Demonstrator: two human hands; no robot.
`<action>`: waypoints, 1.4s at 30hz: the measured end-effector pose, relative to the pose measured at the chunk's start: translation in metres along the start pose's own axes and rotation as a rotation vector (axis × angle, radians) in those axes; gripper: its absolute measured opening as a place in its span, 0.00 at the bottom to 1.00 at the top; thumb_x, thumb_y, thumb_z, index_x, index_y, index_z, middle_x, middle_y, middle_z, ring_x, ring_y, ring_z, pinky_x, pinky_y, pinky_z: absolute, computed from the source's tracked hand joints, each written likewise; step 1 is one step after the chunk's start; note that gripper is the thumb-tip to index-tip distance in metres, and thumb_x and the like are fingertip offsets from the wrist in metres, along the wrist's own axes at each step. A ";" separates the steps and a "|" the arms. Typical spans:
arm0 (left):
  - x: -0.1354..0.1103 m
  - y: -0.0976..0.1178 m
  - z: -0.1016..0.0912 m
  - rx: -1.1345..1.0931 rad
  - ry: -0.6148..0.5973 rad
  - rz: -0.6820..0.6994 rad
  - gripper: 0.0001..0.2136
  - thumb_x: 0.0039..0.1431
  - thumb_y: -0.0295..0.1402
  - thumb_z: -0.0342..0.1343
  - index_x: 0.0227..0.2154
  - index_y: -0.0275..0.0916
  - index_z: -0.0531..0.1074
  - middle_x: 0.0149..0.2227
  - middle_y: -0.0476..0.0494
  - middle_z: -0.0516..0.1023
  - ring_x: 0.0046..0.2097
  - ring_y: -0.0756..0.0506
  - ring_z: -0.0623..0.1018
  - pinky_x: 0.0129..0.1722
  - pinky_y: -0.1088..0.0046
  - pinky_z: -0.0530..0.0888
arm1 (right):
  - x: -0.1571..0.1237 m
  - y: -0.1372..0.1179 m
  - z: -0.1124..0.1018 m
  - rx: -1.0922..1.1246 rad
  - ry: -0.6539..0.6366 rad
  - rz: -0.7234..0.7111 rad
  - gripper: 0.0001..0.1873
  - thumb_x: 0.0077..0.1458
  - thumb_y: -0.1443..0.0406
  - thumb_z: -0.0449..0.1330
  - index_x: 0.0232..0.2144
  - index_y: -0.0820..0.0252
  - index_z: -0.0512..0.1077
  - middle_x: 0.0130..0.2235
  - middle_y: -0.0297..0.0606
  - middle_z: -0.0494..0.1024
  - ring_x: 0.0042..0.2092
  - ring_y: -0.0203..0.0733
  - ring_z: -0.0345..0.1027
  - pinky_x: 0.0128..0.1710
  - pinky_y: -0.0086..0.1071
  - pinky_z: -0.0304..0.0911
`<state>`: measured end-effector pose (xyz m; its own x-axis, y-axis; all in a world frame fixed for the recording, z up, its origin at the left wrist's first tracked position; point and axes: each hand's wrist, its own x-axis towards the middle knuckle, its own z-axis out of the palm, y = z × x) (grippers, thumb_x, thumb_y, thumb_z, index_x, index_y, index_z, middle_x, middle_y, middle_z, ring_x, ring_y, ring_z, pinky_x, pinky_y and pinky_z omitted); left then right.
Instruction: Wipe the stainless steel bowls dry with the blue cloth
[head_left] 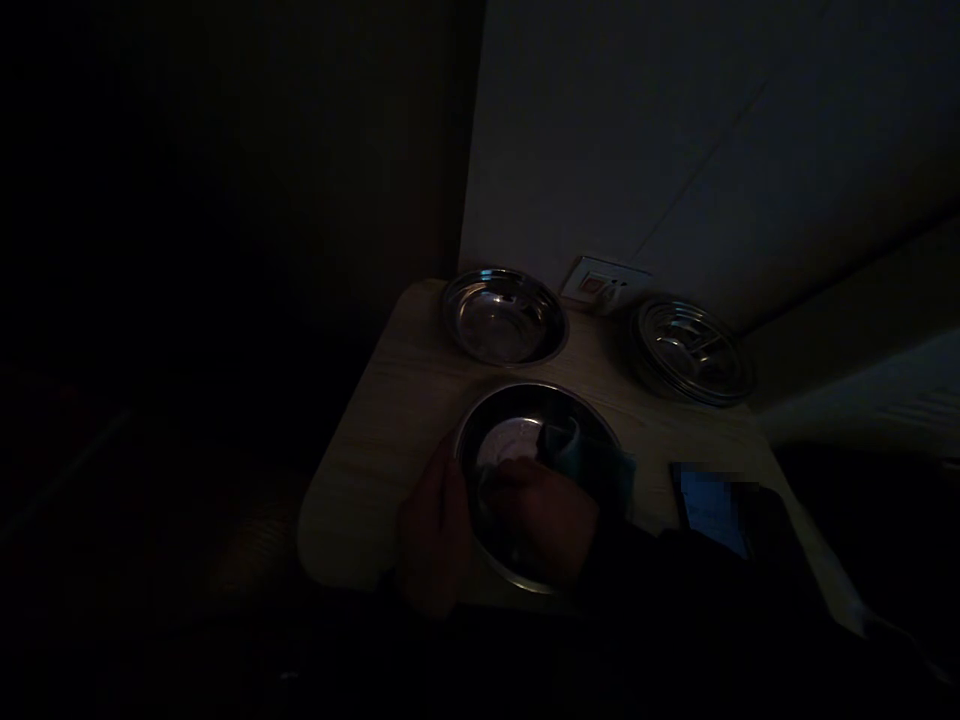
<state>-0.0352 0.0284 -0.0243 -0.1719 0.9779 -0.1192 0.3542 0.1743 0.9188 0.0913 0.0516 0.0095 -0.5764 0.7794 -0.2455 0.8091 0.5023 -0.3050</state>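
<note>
A round steel bowl point(499, 573) rests on the light wood-patterned tabletop in front of me. My left hand point(435, 530) is closed at the bowl's left rim; the fingertips are partly lost in the dark. Inside the bowl, my right hand point(544, 515) is closed on a bluish-green cloth point(592, 465). Part of the cloth bunches under the fingers near the inner wall, and another part spreads over the bowl's right rim. The shiny bowl bottom shows behind my right hand.
Another steel bowl point(502, 320) stands behind, near the wall. Stacked steel dishes point(694, 352) sit at the back right. A wall socket point(606, 282) with a plug is behind them. A lit phone point(712, 512) lies at the right. The room is very dark.
</note>
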 end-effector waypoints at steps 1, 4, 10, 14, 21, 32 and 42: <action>0.000 0.000 0.000 -0.002 -0.002 0.011 0.21 0.61 0.39 0.39 0.52 0.36 0.66 0.51 0.42 0.73 0.51 0.46 0.72 0.49 0.71 0.69 | 0.001 -0.001 0.000 -0.004 0.035 0.029 0.09 0.53 0.72 0.54 0.35 0.63 0.73 0.39 0.43 0.72 0.40 0.41 0.63 0.40 0.32 0.60; -0.001 0.000 0.000 0.010 0.019 0.010 0.21 0.61 0.39 0.39 0.53 0.36 0.65 0.51 0.41 0.73 0.51 0.45 0.72 0.49 0.71 0.69 | 0.004 -0.001 0.001 -0.048 0.091 0.062 0.09 0.54 0.73 0.53 0.35 0.65 0.73 0.40 0.45 0.72 0.42 0.43 0.63 0.41 0.33 0.60; -0.002 -0.003 0.002 0.009 0.026 0.000 0.22 0.61 0.39 0.40 0.53 0.35 0.65 0.50 0.40 0.73 0.51 0.44 0.73 0.48 0.69 0.71 | 0.008 0.002 0.002 -0.022 0.045 0.038 0.09 0.54 0.72 0.54 0.35 0.63 0.73 0.38 0.42 0.72 0.41 0.41 0.63 0.41 0.31 0.60; -0.003 -0.004 0.003 0.003 0.065 0.019 0.21 0.60 0.38 0.40 0.52 0.35 0.66 0.50 0.40 0.74 0.50 0.45 0.74 0.47 0.70 0.71 | 0.008 -0.001 -0.001 -0.058 0.040 0.083 0.11 0.54 0.72 0.52 0.37 0.66 0.73 0.40 0.45 0.72 0.43 0.43 0.63 0.43 0.32 0.59; -0.002 -0.002 0.005 0.013 0.048 0.026 0.21 0.61 0.37 0.40 0.53 0.35 0.65 0.50 0.40 0.73 0.51 0.44 0.73 0.49 0.71 0.70 | 0.009 0.001 -0.002 -0.044 0.085 0.078 0.11 0.54 0.73 0.52 0.36 0.64 0.73 0.39 0.43 0.72 0.43 0.42 0.63 0.42 0.32 0.59; -0.002 -0.004 0.004 -0.007 0.059 0.020 0.21 0.61 0.38 0.40 0.53 0.36 0.64 0.51 0.40 0.72 0.51 0.45 0.72 0.48 0.71 0.70 | 0.010 0.001 -0.002 -0.043 0.071 0.064 0.11 0.53 0.72 0.52 0.35 0.65 0.74 0.38 0.44 0.73 0.41 0.42 0.64 0.40 0.31 0.59; -0.002 -0.002 0.004 -0.023 0.081 0.000 0.20 0.60 0.37 0.41 0.52 0.38 0.65 0.51 0.41 0.73 0.51 0.44 0.72 0.49 0.69 0.70 | 0.012 0.002 -0.004 -0.028 0.058 0.041 0.11 0.54 0.72 0.52 0.36 0.65 0.74 0.39 0.44 0.73 0.42 0.42 0.64 0.41 0.32 0.59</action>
<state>-0.0319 0.0261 -0.0274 -0.2458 0.9652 -0.0897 0.3333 0.1710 0.9272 0.0862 0.0632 0.0101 -0.5354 0.8197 -0.2035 0.8355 0.4789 -0.2694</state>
